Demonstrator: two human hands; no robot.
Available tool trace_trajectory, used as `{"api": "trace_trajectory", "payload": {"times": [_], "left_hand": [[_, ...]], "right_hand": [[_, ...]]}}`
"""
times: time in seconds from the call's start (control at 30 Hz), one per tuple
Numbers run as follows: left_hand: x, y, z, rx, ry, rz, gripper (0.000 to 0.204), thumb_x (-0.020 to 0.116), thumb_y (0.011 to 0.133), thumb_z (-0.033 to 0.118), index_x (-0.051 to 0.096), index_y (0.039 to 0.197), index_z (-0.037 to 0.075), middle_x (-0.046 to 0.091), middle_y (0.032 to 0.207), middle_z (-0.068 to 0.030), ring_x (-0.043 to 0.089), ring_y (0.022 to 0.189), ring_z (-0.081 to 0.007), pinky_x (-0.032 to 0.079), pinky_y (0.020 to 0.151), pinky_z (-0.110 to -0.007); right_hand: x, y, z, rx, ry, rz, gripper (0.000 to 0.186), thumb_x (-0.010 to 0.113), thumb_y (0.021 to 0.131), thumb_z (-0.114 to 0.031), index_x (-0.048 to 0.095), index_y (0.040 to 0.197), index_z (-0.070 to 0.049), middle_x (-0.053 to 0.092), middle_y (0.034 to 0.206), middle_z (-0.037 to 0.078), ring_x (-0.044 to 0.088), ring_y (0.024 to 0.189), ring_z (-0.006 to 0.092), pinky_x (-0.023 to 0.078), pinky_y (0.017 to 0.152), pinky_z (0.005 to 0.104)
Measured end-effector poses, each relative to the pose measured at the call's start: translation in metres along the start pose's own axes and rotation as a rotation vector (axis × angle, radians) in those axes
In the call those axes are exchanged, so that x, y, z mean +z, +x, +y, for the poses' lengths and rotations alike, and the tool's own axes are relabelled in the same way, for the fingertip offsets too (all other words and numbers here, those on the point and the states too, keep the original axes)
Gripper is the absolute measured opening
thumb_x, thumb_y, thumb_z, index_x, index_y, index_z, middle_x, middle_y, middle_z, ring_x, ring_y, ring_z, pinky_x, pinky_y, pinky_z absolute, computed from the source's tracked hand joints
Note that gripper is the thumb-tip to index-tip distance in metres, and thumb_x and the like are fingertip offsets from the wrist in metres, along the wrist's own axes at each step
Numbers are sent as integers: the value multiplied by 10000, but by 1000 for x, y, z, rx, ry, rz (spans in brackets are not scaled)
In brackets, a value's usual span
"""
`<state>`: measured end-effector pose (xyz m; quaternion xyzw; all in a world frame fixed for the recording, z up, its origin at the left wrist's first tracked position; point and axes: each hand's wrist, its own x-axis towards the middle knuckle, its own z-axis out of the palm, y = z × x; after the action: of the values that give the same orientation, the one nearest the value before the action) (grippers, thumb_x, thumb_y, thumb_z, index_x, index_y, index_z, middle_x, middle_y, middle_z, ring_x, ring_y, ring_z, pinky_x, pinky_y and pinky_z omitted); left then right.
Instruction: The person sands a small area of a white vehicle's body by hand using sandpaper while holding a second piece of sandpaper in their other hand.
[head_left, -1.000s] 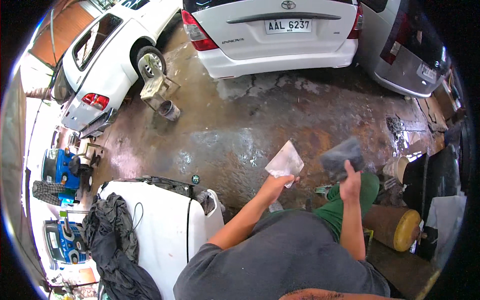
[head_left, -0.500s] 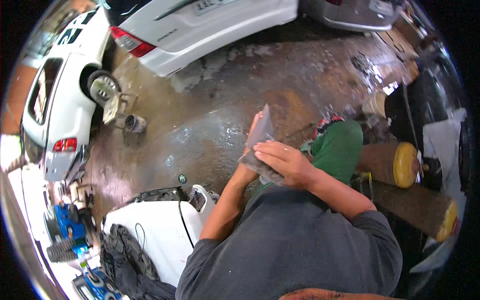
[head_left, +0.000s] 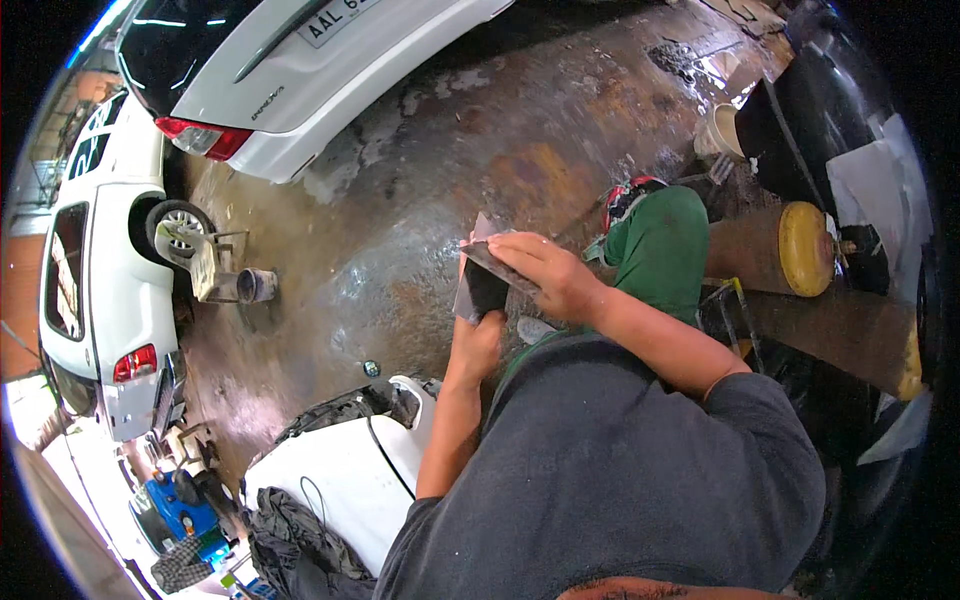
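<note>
Both my hands are on a folded sheet that looks like sandpaper [head_left: 486, 290], grey on one face and dark on the other. My left hand [head_left: 478, 345] grips it from below and behind, with the thumb at its lower edge and fingertips partly showing past its top. My right hand [head_left: 562, 284] pinches a raised flap on the right side, fingers stretched along its edge. The right thumb is mostly hidden. Past the hands, to the right, is a leg in green trousers [head_left: 660, 255].
White cars, one seen by its rear bumper [head_left: 385, 95], stand beyond and at left. A small stand [head_left: 207, 272] and bucket [head_left: 257, 285] sit on the wet floor [head_left: 340, 250]. A white panel [head_left: 330, 445] lies near left; yellow-ended cylinders [head_left: 803, 250] lie at right.
My right hand has lifted and turned a flap of the sheet, baring its dark face. Both hands appear slightly further left in the picture, and the whole view has shifted.
</note>
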<state>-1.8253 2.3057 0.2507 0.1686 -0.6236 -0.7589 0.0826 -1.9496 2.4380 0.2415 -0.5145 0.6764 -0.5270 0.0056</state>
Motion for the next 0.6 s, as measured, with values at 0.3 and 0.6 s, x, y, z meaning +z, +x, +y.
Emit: {"api": "trace_trajectory", "payload": {"times": [0.3, 0.6], "left_hand": [[6, -7, 10, 9, -217, 14, 901, 527, 873, -69, 57, 1620, 113, 354, 1526, -56, 376, 1372, -170, 310, 1143, -318], [-2, -8, 8, 6, -123, -4, 899, 566, 838, -11, 95, 1603, 29, 239, 1613, -77, 297, 1432, -184, 252, 1170, -323]], "right_hand": [[-3, 1, 7, 47, 16, -24, 477, 694, 827, -47, 592, 1290, 11, 604, 1319, 206, 600, 1214, 373, 469, 1055, 456], [7, -3, -4, -19, -17, 11, 493, 603, 812, 32, 587, 1303, 9, 615, 1303, 204, 593, 1218, 374, 463, 1049, 453]]}}
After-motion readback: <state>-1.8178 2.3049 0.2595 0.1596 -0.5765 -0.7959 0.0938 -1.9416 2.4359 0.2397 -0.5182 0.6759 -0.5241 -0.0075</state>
